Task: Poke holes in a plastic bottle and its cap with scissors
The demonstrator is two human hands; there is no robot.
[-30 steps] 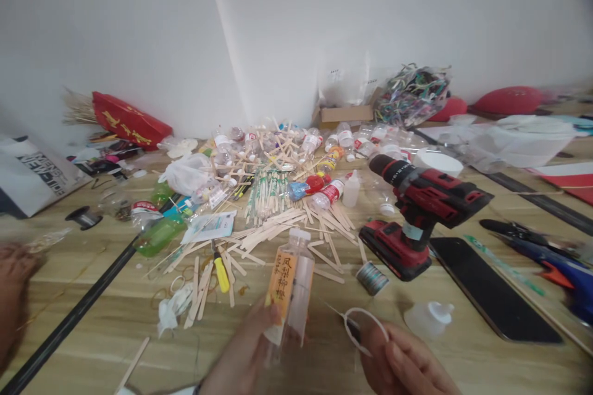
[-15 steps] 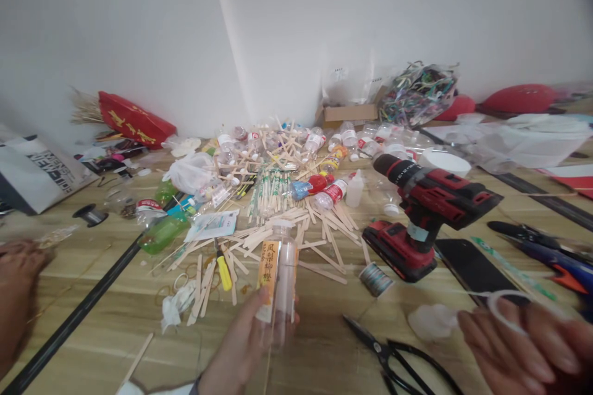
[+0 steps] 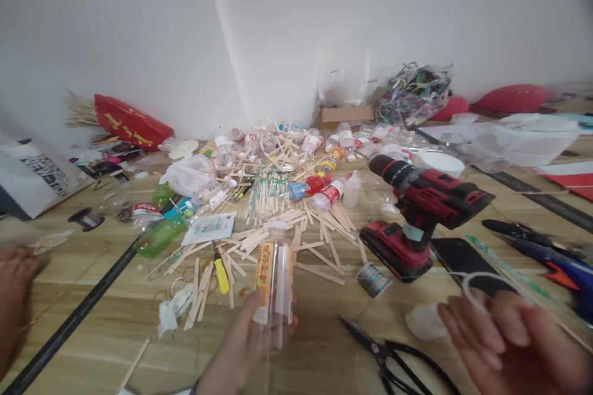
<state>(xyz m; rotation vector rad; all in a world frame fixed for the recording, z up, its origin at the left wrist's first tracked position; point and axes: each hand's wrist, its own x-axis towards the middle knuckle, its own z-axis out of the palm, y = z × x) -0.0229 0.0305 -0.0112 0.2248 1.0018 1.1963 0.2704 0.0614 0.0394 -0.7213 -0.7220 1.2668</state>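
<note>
My left hand (image 3: 257, 330) is wrapped round a clear plastic bottle (image 3: 280, 265) with an orange label, held upright with its mouth up. Curled fingers of my right hand (image 3: 504, 333), at the lower right, hold a thin white plastic loop (image 3: 472, 299) that arches above the knuckles. Beside those fingertips lies a whitish translucent object (image 3: 424, 321), its kind unclear. Between my hands rest black-handled scissors (image 3: 377, 349). Beyond them stands a red and black cordless drill (image 3: 435, 194) on its battery, next to a small spool (image 3: 373, 279).
Wooden sticks (image 3: 324, 253) and plastic bottles (image 3: 222, 151) are heaped toward the wall. A yellow-handled screwdriver (image 3: 221, 274) lies left of the bottle. A phone (image 3: 463, 262) and blue-handled pliers (image 3: 551, 265) lie right. A black strip (image 3: 88, 299) crosses the left floor; a bare foot (image 3: 16, 278) shows there.
My right hand has shifted left and turned, with the white loop still in its fingers. My left hand keeps the bottle nearly in place. The view has shifted slightly.
</note>
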